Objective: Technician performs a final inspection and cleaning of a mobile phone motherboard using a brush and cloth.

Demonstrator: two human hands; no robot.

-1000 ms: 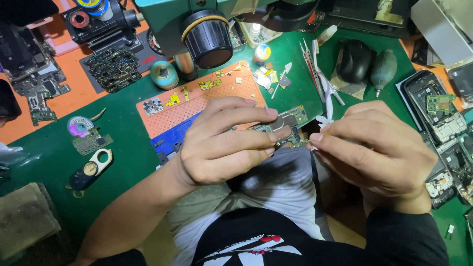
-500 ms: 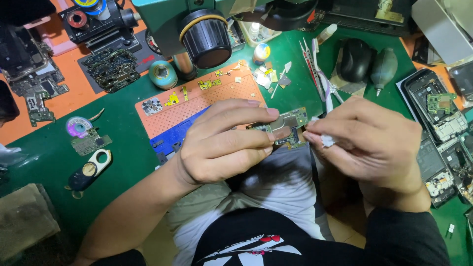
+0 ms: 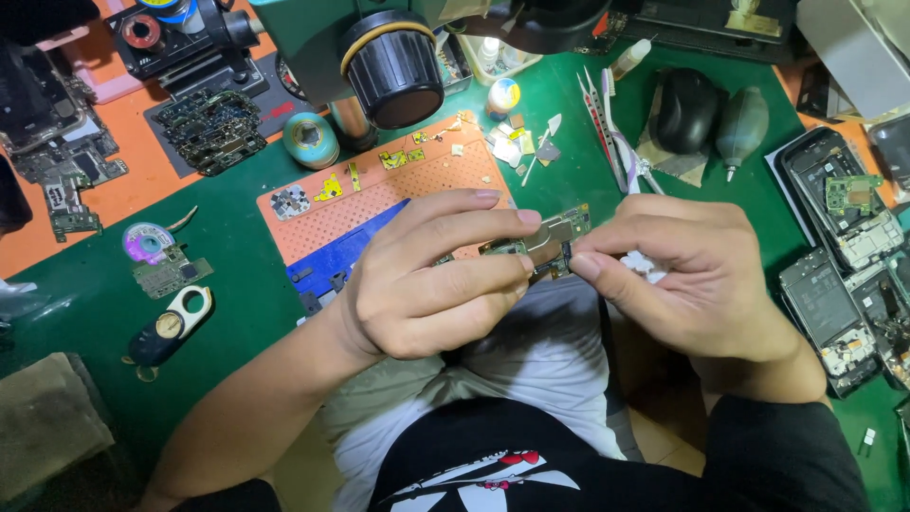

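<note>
My left hand [image 3: 431,275] grips a small phone circuit board [image 3: 545,237] between thumb and fingers, held above the front edge of the green mat [image 3: 237,265]. My right hand [image 3: 692,275] pinches the board's right end with thumb and forefinger; a bit of white material [image 3: 646,265] shows between its fingers. Both hands hover over my lap, just below the orange perforated work pad [image 3: 379,194].
A microscope head [image 3: 393,66] hangs over the pad. Tweezers [image 3: 607,123], a black mouse [image 3: 685,109] and an air blower [image 3: 741,133] lie at the back right. Opened phones [image 3: 834,256] sit at right, circuit boards [image 3: 209,128] and a solder wick reel [image 3: 147,242] at left.
Both hands shifted slightly left and closer together on the board; the right fingers now pinch its right end more tightly.
</note>
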